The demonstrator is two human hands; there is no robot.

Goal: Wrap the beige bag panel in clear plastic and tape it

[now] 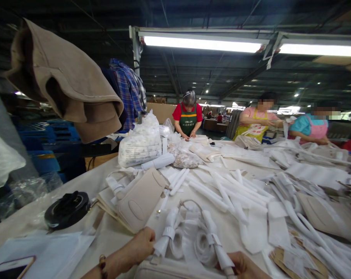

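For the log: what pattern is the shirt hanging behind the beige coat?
Blue plaid shirt, clearest in the head view.

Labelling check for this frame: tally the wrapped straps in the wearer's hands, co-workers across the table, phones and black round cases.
Wrapped straps, one gripped by the left hand, one by the right hand: 2
Co-workers: 3
Phone: 1
Black round case: 1
Total: 7

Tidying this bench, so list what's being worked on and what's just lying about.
Worked on: left hand gripping left wrapped handle; right hand gripping right wrapped handle; beige bag.
Lying about: black round case, phone, plastic sack, hanging jacket, loose white rolls.
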